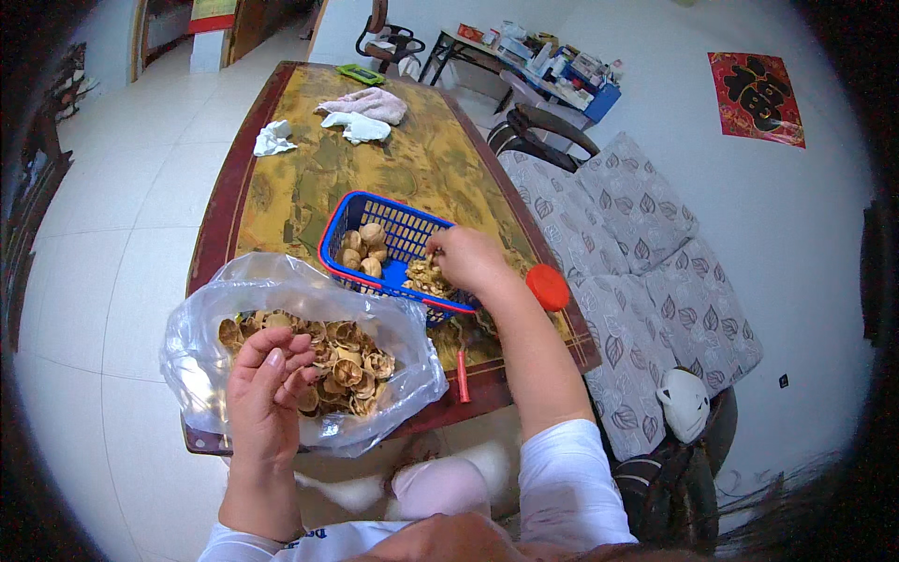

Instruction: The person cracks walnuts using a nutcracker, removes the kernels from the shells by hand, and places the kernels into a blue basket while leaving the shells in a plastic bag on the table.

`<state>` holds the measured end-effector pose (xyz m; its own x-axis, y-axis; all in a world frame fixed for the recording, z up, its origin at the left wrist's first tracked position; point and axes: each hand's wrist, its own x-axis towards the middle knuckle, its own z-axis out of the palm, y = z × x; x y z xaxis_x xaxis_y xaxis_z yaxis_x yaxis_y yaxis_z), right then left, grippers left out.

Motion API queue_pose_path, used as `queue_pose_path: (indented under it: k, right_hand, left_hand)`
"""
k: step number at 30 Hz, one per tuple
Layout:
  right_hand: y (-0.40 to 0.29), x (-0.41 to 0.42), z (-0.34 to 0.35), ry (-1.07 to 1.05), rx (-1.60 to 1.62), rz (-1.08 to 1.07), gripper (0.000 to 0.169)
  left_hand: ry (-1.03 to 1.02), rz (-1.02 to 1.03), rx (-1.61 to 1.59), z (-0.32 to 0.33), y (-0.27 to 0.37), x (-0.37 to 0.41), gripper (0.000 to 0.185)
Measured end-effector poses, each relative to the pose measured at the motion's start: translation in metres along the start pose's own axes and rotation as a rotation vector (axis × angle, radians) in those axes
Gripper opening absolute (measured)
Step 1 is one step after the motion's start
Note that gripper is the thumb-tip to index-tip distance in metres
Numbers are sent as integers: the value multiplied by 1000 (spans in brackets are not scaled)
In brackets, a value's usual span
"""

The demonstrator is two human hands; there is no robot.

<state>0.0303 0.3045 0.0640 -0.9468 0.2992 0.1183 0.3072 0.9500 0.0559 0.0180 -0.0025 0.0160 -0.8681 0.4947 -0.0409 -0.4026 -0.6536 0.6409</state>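
Observation:
My right hand [467, 258] reaches into the right end of a blue plastic basket [393, 204], its fingertips at a heap of shelled walnut kernels [425, 279]; whether they pinch a piece is hidden. Whole walnuts [371, 242] lie in the basket's left end. My left hand [270, 372] is raised, palm up with curled fingers, above a clear plastic bag [200, 302] of cracked walnut shells [348, 372]; its palm is partly hidden, and I cannot tell if it holds a small piece. A tool with a red handle [462, 379] lies by the table's near edge.
A red round lid [548, 287] is near the table's right edge. Crumpled tissues [274, 138], a pink cloth [372, 105] and a green object [360, 74] lie farther back on the table [435, 175]. A cushioned seat [618, 302] stands along the right side.

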Motion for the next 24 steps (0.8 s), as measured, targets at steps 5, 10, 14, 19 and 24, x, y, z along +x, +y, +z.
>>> queue_pose_path:
  k: [5, 10, 14, 19, 24]
  right_hand:
    - [4, 14, 30, -50, -203, -124, 15]
    - [-7, 13, 10, -155, -250, -128, 15]
    - [-26, 26, 3, 31, -37, -211, 20]
    - [-56, 52, 9, -60, -94, -255, 26]
    - [-61, 67, 22, -89, -155, -242, 18]
  left_hand:
    - [50, -25, -3, -7, 3, 4, 21]
    - [93, -7, -5, -10, 7, 4, 21]
    - [88, -23, -44, -8, 11, 3, 19]
    - [60, -13, -54, -12, 12, 4, 19]
    - [47, -14, -49, -17, 15, 7, 20]
